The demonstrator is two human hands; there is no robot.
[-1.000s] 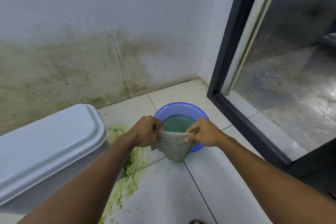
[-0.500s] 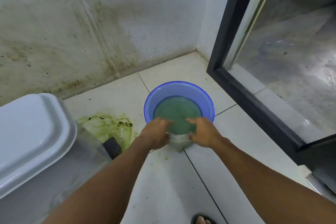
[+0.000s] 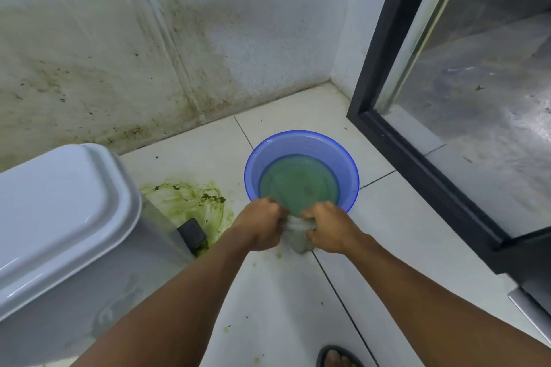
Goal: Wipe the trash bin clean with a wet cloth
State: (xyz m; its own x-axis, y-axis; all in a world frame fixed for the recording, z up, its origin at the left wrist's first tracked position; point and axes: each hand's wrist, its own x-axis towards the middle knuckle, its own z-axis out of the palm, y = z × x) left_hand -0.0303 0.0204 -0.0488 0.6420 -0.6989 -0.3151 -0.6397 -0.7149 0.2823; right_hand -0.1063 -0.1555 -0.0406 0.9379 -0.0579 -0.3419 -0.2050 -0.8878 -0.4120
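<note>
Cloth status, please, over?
Left hand, right hand grip bunched cloth at basin rim. Trash bin left, lid down. Green spill by bin.

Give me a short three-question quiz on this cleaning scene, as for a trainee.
1. True or false: both the left hand and the right hand grip the cloth.
2. Pick one: the water in the blue basin looks A) clear, B) greenish, C) red.
3. Fill in: the green smear lies between the basin and the ____.
Key: 1 true; 2 B; 3 trash bin.
</note>
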